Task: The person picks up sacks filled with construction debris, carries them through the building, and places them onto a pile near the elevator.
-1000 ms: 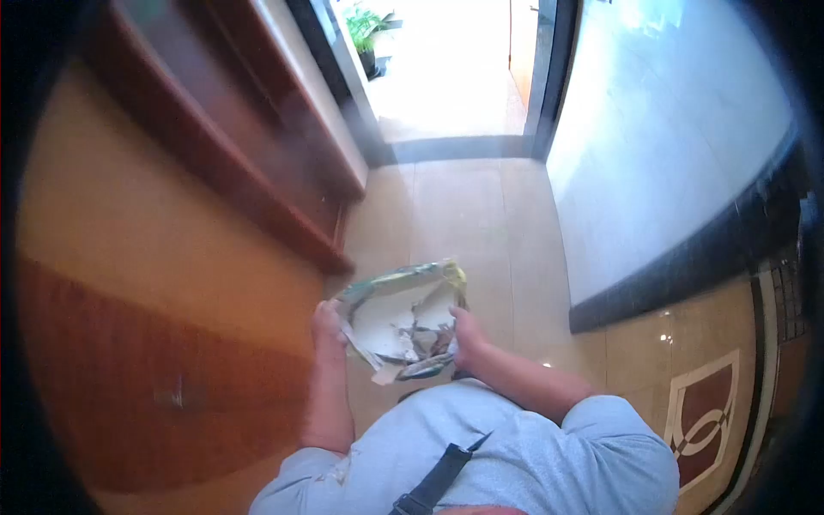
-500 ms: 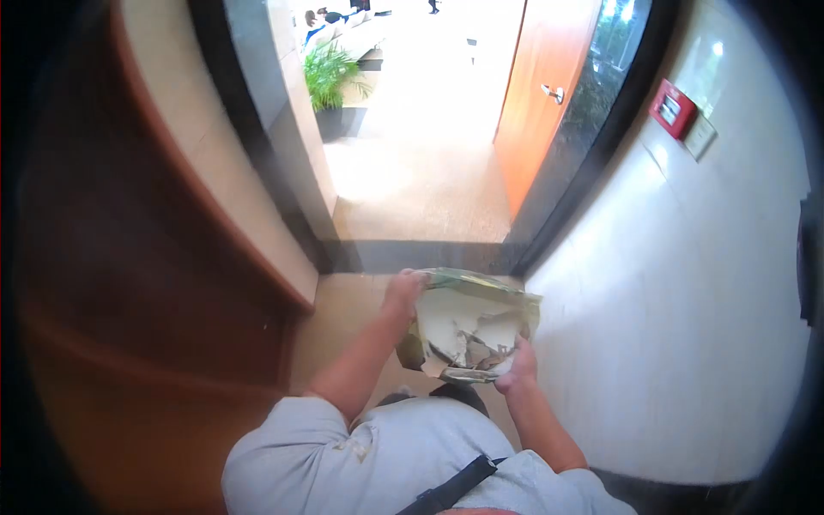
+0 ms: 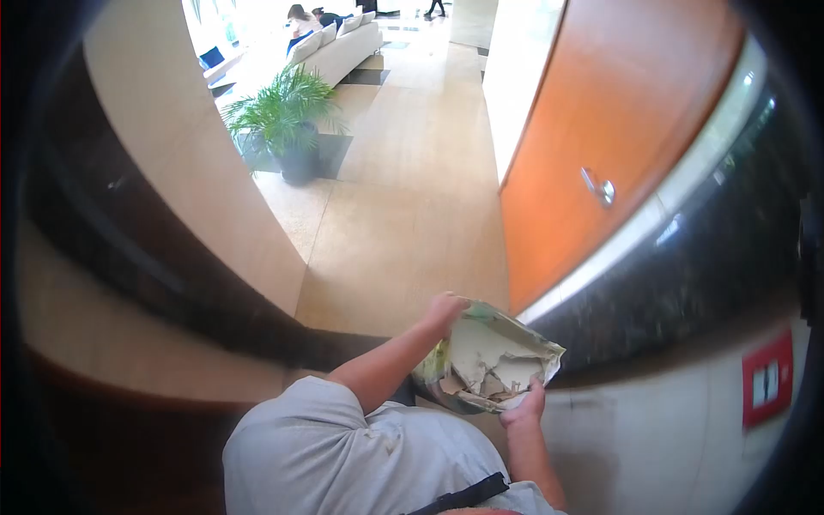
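Out in front of my belly I carry a shallow, battered box (image 3: 491,343) with a greenish printed outside and an off-white inside. Torn, ragged pale and brownish pieces (image 3: 493,386) lie along its near side; what they are made of I cannot tell. My left hand (image 3: 445,311) is closed on the far left corner of the box. At the near right side, my right hand (image 3: 524,407) grips the edge, thumb on top and fingers hidden underneath.
A dark-framed doorway opens onto a tan floor (image 3: 403,223). Beyond stand a potted palm (image 3: 296,159) and a white sofa (image 3: 348,53) with people near it. An orange door (image 3: 592,137) is at right, close to a red wall box (image 3: 766,382).
I have moved forward into the doorway; the plant, sofa and orange door appear nearer. The box has shifted slightly right and down in view, turned a little clockwise, still in both hands.
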Available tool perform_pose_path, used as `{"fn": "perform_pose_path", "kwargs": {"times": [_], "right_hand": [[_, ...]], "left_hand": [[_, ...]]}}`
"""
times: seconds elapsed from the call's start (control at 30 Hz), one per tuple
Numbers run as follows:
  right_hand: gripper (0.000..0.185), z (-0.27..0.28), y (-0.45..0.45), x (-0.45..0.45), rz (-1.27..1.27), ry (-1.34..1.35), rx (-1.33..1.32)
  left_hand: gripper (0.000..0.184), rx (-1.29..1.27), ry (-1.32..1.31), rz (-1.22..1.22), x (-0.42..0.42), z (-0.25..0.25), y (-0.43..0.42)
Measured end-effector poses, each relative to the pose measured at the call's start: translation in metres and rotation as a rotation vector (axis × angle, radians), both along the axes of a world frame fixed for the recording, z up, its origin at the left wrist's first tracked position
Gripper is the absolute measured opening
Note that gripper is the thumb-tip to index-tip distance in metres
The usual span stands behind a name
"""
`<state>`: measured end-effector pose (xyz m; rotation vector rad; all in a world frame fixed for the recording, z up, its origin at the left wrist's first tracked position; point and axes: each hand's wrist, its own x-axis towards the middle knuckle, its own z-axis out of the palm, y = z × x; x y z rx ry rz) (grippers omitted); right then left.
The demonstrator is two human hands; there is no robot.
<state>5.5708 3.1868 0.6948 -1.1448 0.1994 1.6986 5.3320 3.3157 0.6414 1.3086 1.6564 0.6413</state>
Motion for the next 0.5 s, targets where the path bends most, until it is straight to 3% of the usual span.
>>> {"fn": "perform_pose_path", "kwargs": {"times": [0.13, 0.23, 0.33, 0.43, 0.47, 0.5], "right_hand": [[0.044, -0.007, -0.003, -0.008, 0.031, 0.01, 0.033], [0.043, 0.043, -0.002, -0.022, 0.018, -0.021, 0.045], [0.042, 0.064, -0.002, -0.027, 0.032, -0.046, 0.055], [0.043, 0.141, -0.002, -0.042, 0.07, -0.048, 0.032], [0.044, 0.109, -0.007, -0.023, 0.096, -0.033, 0.054], [0.044, 0.115, -0.008, -0.024, 0.094, 0.045, 0.094]], "left_hand": [[0.039, 0.233, 0.554, -0.469, -0.019, 0.04, -0.017], [0.051, 0.312, 0.364, -0.288, -0.022, 0.041, -0.012], [0.049, 0.271, 0.271, -0.183, -0.029, 0.058, -0.01], [0.03, 0.244, 0.43, -0.194, -0.041, 0.119, -0.02], [0.03, 0.3, 0.44, -0.154, -0.033, 0.115, -0.029], [0.031, 0.356, 0.444, -0.111, -0.036, 0.13, -0.035]]}}
